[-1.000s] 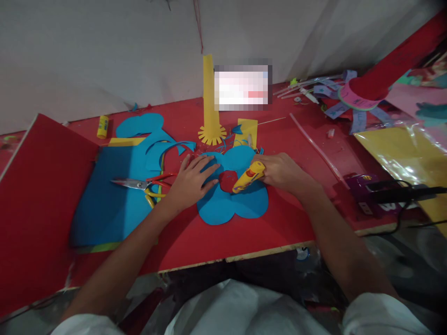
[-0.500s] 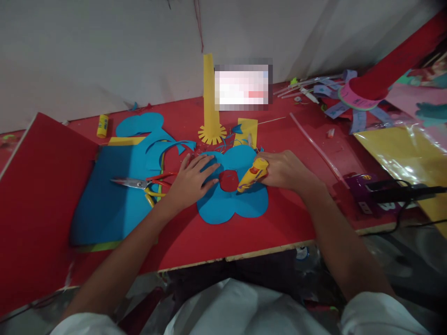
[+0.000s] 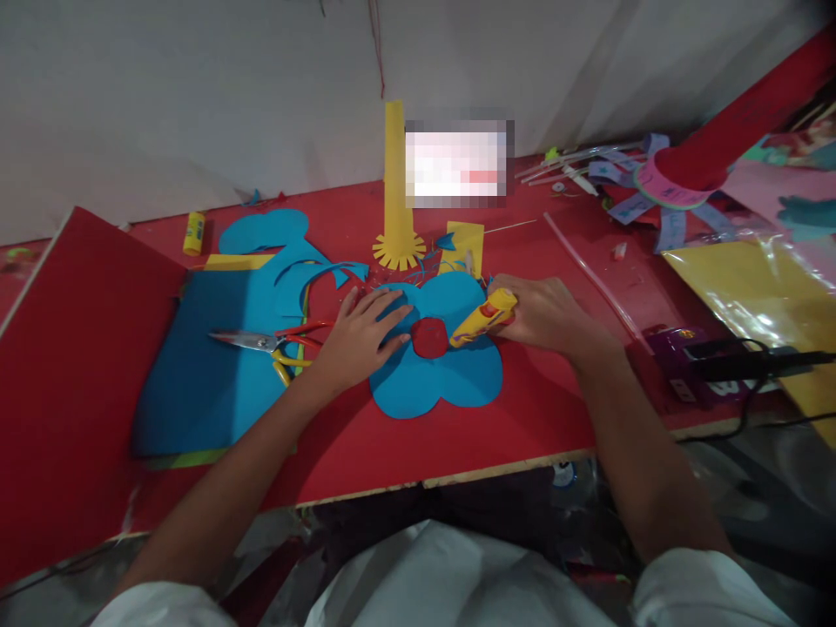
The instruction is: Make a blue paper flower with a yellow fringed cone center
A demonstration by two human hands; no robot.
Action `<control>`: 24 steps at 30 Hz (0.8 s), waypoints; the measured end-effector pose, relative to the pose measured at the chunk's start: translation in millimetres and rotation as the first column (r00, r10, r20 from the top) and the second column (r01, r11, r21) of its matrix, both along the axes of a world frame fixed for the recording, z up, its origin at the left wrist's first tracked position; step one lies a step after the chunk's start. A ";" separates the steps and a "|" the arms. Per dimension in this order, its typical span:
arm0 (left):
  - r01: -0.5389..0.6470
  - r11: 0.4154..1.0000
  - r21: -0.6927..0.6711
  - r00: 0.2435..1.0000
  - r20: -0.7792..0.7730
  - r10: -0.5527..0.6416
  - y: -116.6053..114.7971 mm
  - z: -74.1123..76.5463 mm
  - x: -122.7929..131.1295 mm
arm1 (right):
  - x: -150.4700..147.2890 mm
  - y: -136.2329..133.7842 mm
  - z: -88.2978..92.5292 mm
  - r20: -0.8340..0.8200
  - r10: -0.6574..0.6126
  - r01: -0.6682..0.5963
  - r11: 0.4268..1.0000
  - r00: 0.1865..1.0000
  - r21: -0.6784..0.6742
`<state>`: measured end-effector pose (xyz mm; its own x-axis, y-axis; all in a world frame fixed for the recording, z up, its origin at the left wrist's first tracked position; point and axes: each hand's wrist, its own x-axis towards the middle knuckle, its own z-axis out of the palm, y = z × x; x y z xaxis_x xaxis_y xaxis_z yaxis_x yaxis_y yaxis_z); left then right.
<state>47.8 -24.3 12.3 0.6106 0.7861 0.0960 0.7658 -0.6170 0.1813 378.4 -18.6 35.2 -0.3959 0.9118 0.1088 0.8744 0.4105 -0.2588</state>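
At the far left a red board [image 3: 78,392] leaned up beside a blue sheet [image 3: 183,374], on which lay a pair of scissors [image 3: 261,342], their handles reaching to near the left wrist. Next came the left hand [image 3: 362,340], palm down with its fingers spread and nothing in its grasp, resting on the left side of a blue paper flower [image 3: 405,392] with 4 lobes. The flower lay on the red table [image 3: 522,427], near its front edge, a round hole at its middle. Behind it stood a yellow paper tube [image 3: 396,183] with a fringed foot. To the right of the hole, what looked like a yellow glue gun [image 3: 487,315] slanted down and left, its tip near the hole's edge; whether it touched the paper could not be told. The right hand [image 3: 539,313] was closed around it. For neat work, the tip was best kept low and led evenly around the rim, with a thin line of glue and no blobs spilling into the hole. The left hand's spread seemed right for steadying the paper, provided those fingers kept clear of the hot tip.
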 end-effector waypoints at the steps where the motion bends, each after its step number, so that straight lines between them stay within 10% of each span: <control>1: -0.001 1.000 -0.001 1.000 0.002 0.001 -0.1 0.3 0.1 | -1.1 -0.3 0.9 -0.005 0.008 -0.008 1.000 1.000 -0.016; 24: 0.014 1.000 0.011 1.000 -0.001 -0.014 1.5 -3.4 -1.0 | 8.8 4.2 -6.7 0.034 -0.014 0.015 0.998 0.999 -0.053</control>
<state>46.8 -22.8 8.9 0.6214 0.7765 0.1041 0.7573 -0.6294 0.1741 387.2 -14.3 28.5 -0.3853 0.9216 0.0464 0.8887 0.3841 -0.2502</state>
